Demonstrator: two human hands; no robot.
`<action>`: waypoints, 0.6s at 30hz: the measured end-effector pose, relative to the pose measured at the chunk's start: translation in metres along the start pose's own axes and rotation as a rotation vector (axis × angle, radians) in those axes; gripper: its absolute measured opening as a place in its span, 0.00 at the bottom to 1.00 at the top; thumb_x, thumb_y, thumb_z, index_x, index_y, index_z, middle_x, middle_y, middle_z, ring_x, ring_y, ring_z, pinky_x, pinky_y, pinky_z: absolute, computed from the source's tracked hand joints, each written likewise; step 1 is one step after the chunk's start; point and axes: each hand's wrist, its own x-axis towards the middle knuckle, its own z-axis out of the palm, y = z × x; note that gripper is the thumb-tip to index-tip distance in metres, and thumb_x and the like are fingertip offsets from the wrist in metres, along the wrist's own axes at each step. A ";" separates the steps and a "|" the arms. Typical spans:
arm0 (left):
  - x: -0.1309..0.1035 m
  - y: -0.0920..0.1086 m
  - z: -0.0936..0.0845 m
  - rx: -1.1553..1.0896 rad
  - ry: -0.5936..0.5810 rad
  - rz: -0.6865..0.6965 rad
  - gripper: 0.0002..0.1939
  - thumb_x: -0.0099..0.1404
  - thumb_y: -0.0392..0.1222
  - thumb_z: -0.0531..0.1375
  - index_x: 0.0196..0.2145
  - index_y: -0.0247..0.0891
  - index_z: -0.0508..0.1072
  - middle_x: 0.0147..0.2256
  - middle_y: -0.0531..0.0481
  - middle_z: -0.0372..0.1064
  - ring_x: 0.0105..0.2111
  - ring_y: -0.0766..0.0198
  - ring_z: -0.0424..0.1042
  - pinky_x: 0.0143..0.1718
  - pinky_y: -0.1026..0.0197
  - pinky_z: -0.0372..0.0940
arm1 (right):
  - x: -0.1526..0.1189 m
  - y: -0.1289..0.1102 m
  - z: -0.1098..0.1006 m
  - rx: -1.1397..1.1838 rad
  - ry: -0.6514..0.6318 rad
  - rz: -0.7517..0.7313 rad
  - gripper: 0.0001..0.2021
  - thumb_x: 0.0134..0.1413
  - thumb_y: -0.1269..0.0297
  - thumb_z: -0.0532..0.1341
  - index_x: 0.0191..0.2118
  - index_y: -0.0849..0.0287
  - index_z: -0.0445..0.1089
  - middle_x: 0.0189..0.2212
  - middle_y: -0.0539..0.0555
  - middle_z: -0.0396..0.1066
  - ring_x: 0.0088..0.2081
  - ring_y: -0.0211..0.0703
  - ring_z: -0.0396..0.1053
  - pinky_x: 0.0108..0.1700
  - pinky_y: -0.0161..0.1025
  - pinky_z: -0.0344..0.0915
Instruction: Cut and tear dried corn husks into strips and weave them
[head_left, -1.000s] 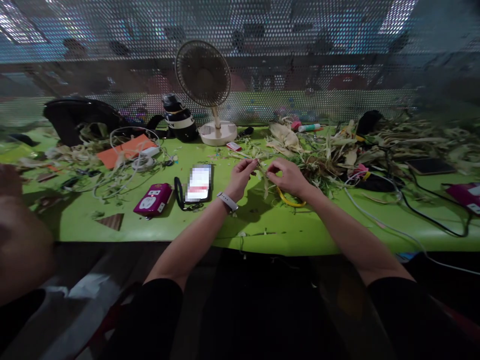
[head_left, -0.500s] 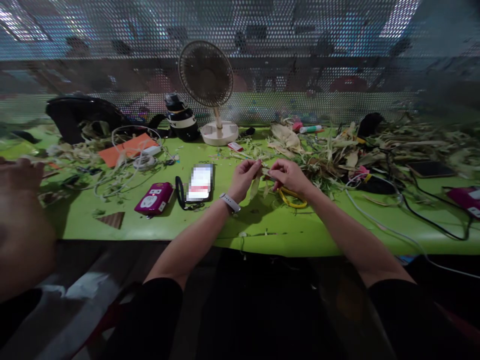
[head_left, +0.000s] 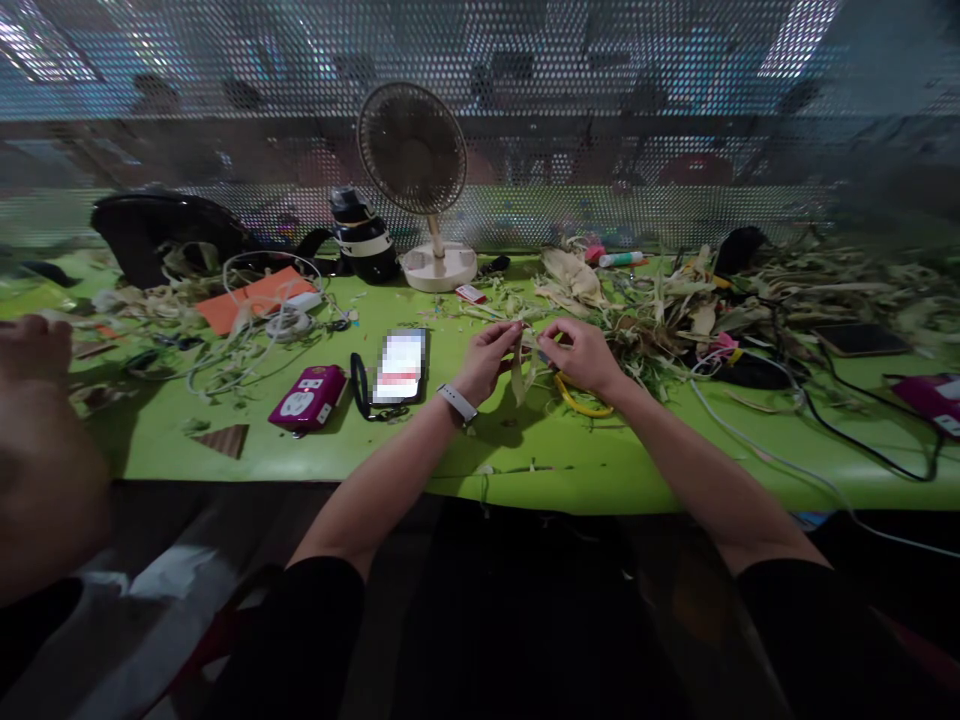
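Observation:
A pale green strip of corn husk (head_left: 519, 378) hangs down between my two hands over the green table. My left hand (head_left: 489, 358), with a light watch band at its wrist, pinches the husk near its upper end. Facing it, my right hand (head_left: 577, 352) pinches the same piece from the other side, thumb and forefinger together. Under the right hand lies a yellow loop (head_left: 579, 398), perhaps a cord or a tool's handle; part of it is hidden. A heap of husks (head_left: 660, 320) spreads just behind and right of that hand.
Left of my hands lie a phone (head_left: 400, 366) and a purple power socket (head_left: 309, 398). Behind stand a desk fan (head_left: 439, 266) and a black bottle (head_left: 366, 245) before a perforated screen (head_left: 525, 150). Cables (head_left: 757, 450) cross the right side. Another person's arm (head_left: 45, 460) reaches in at far left.
The husk strip now hangs slightly lower and further right from the fingers. My right fingers have shifted a little. The other person's hand has moved slightly.

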 end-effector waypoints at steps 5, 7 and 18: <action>0.001 -0.004 -0.002 0.069 0.011 0.132 0.15 0.51 0.50 0.70 0.32 0.38 0.77 0.27 0.54 0.72 0.25 0.72 0.69 0.24 0.68 0.63 | 0.001 -0.001 -0.001 0.158 -0.099 0.094 0.10 0.52 0.59 0.59 0.26 0.58 0.67 0.23 0.51 0.67 0.26 0.39 0.63 0.31 0.38 0.60; 0.000 -0.005 -0.001 0.142 0.030 0.191 0.14 0.52 0.50 0.69 0.32 0.38 0.77 0.26 0.54 0.72 0.25 0.72 0.68 0.23 0.69 0.60 | 0.002 0.001 -0.001 0.260 -0.217 0.189 0.10 0.52 0.57 0.59 0.29 0.59 0.70 0.19 0.49 0.65 0.21 0.37 0.61 0.26 0.37 0.59; 0.003 -0.005 -0.001 0.120 0.080 0.133 0.17 0.49 0.51 0.71 0.30 0.35 0.75 0.23 0.53 0.70 0.22 0.71 0.68 0.22 0.68 0.59 | -0.002 0.005 0.002 -0.427 0.024 -0.186 0.18 0.58 0.69 0.54 0.53 0.63 0.70 0.44 0.63 0.73 0.47 0.55 0.68 0.51 0.51 0.63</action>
